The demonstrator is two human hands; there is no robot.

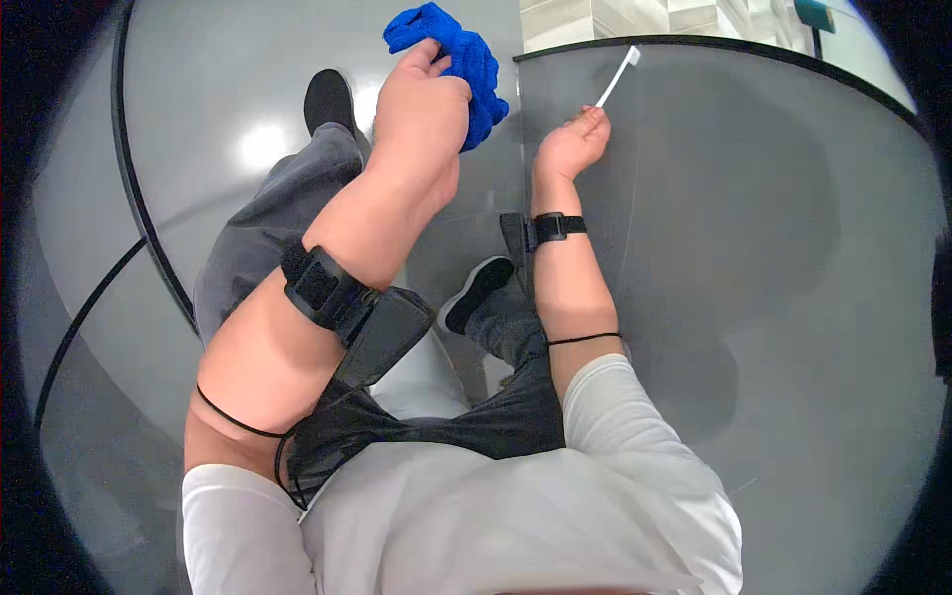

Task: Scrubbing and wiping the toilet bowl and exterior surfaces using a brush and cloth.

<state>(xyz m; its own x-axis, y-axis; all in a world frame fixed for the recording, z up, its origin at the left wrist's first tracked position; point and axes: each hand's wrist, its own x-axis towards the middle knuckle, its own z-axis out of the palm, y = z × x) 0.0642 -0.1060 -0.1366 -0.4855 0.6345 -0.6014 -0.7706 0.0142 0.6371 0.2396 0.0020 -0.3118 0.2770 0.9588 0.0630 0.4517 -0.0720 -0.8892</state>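
Observation:
A bunched blue cloth (476, 82) is gripped in my left hand (424, 100), which is raised at the top middle of the view. Folds of the cloth hang past the fingers on the right. My right hand (573, 141), farther right, pinches the handle of a slim white brush (614, 80) that looks like a toothbrush. Its head points up and to the right, close to the black edge strip (669, 40) in the picture. The lower end of the handle is hidden in my fingers.
A grey surface (744, 223) with dark shadows spreads at the right. Pale patterned flooring (617, 18) shows beyond its edge. Black straps (554, 226) with dark boxes (387, 335) circle both forearms. My shoes (329, 100) stand apart, and a black strip (134, 186) runs along the left.

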